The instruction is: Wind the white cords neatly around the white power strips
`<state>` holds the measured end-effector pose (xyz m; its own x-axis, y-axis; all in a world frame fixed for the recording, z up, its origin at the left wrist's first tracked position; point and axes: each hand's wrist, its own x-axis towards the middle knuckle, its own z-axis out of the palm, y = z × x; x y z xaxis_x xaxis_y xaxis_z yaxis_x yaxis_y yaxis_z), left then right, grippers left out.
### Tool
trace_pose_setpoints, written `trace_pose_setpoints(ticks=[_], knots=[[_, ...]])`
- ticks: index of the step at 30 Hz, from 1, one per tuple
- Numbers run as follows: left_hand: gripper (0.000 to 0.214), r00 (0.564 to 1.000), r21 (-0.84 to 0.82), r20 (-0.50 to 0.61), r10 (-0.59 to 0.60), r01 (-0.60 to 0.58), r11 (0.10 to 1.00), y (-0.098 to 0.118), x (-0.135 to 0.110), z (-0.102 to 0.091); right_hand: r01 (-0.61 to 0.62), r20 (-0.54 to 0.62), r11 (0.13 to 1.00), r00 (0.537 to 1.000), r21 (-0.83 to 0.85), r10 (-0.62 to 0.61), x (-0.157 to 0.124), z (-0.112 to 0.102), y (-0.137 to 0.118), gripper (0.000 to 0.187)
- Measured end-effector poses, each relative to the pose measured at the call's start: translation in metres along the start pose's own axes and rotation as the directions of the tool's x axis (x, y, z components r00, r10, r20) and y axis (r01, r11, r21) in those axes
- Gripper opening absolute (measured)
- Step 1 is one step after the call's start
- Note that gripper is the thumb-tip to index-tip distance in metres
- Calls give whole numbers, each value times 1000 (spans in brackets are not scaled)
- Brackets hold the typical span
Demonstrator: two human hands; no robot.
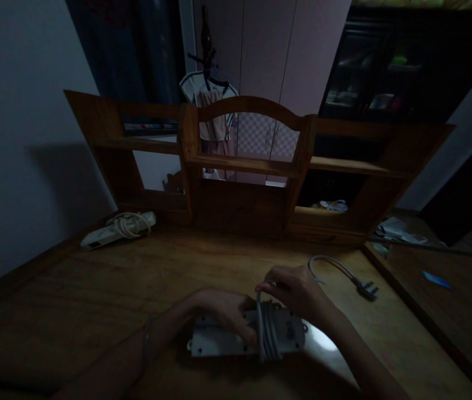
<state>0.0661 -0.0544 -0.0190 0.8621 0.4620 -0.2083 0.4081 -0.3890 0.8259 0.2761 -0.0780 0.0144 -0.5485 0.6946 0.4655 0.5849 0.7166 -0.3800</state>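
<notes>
A white power strip (219,340) lies on the wooden desk (106,294) in front of me, its grey cord (267,332) looped several times around its middle. My left hand (223,312) rests on top of the strip, fingers closed over it beside the loops. My right hand (296,290) pinches the cord just above the strip. The free end of the cord (331,265) curves off to the right and ends in a plug (368,290) lying on the desk.
A second white power strip (114,229) with its cord wound round it lies at the back left by the wall. A wooden shelf unit (244,166) stands along the desk's far edge. Papers (400,230) lie on an adjoining surface at right.
</notes>
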Motion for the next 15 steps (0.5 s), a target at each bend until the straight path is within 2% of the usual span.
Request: trace_pose_setpoints(ticks=[3,11,15], knots=[[39,992,18,128,19,-22,1000,7,-2,-1,-34,0,999,999,37,34,2,1,2,27],[42,998,85,59,34,-39,996,17,1,3,-62,25,998,998,19,62,8,13,1,26],[35,975,-75,103,198,-191,979,15,-1,3,-106,27,994,994,-26,107,9,18,12,29]])
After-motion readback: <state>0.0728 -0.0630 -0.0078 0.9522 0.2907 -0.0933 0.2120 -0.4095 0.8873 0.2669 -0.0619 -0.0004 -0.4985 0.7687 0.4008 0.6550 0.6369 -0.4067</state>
